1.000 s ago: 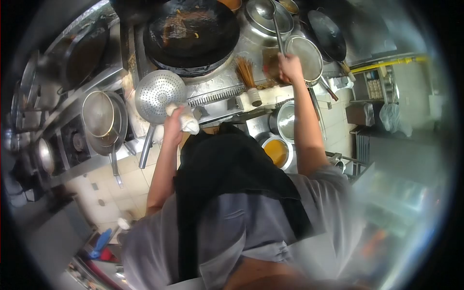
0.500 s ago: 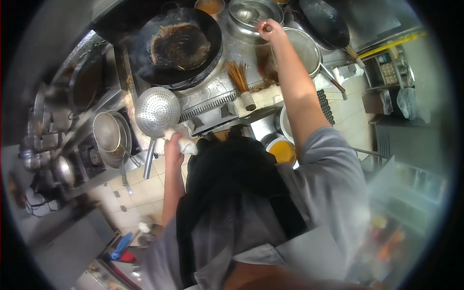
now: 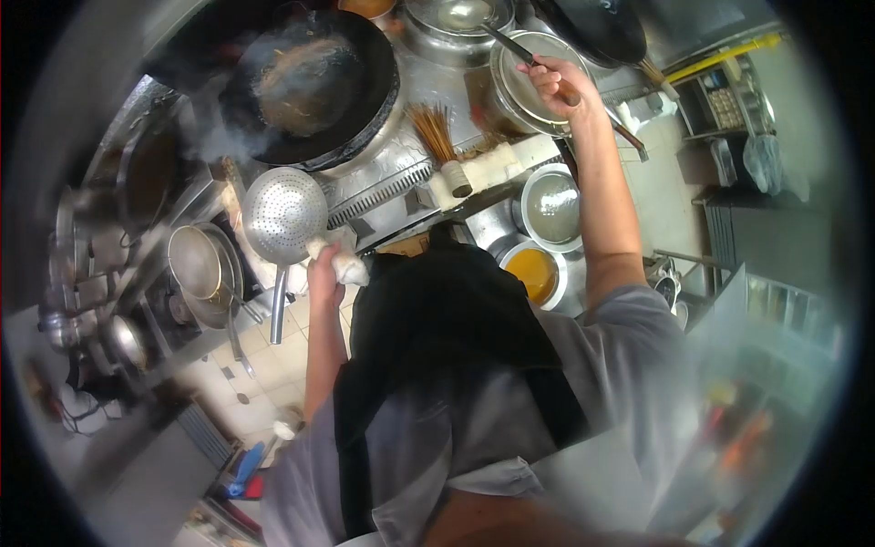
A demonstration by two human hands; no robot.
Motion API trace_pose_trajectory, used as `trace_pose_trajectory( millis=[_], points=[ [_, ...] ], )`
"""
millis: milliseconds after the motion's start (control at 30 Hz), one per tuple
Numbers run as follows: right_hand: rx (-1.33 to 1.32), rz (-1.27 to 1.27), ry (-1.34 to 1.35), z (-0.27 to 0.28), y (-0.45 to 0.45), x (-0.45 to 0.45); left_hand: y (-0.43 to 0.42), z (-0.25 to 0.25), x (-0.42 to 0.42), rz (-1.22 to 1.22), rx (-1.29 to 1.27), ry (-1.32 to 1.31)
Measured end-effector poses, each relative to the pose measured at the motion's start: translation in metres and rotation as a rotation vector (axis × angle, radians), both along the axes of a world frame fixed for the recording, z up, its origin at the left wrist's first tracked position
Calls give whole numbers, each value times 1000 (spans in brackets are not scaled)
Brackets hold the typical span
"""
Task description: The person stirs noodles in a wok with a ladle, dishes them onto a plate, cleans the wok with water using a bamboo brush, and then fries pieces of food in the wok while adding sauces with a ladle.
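My right hand grips the dark handle of a ladle. The ladle's bowl lies over a round metal pot at the top. Under that hand sits a second pot with a fine-mesh strainer across it. My left hand is closed on a bunched whitish cloth, close to the handle of a perforated skimmer. A large black wok smokes at the upper left, with browned residue inside. A bamboo brush stands between the wok and the strainer.
Near my waist are a bowl of yellow liquid and a bowl of clear liquid. Another dark wok is at the upper right. Mesh strainers rest at the left, and shelves stand at the right.
My right hand has drawn back toward me and right, its ladle handle now showing. Smoke over the wok is thicker. My left hand keeps the cloth; the whole view has shifted slightly.
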State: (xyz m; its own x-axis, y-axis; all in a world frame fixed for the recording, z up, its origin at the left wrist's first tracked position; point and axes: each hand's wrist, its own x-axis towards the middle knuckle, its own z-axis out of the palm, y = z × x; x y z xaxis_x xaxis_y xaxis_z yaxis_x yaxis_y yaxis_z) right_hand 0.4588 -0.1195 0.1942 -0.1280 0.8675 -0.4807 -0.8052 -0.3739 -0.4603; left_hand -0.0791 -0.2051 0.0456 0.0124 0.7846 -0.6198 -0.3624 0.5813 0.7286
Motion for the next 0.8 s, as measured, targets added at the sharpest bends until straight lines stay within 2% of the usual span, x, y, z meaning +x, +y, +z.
trace_pose_trajectory(
  millis=[67,100,167,233,300,333,367,467,500,567,700,767,800],
  points=[
    [-52,10,-189,13,-14,-12,7,7,-2,-21,-5,31],
    [-55,5,-191,20,-23,-23,10,14,-3,-39,7,28],
    [-71,-59,-664,30,-36,-45,12,15,-10,-60,18,23],
    [-88,-47,-710,26,-39,-49,14,12,-17,-58,39,-17],
    [-92,-2,-929,28,-43,-59,11,13,-19,-37,43,-3],
    [-116,-58,-1014,28,-39,-64,11,14,-19,-10,47,14],
    [-112,-62,-1018,22,-30,-63,13,11,-21,-11,51,10],
    [-87,75,-1462,9,4,-66,13,-3,-33,48,49,-67],
    [-78,82,-1464,0,23,-61,13,-5,-38,22,54,-96],
    [-149,219,-1660,-36,78,-47,9,-5,-43,14,62,-127],
    [-159,361,-1693,-64,161,-45,5,-1,-38,48,51,-135],
    [-79,-103,-892,-76,187,-40,6,5,-32,71,41,-147],
    [-28,-221,-622,-74,192,-39,5,13,-26,91,50,-157]
  ],
)
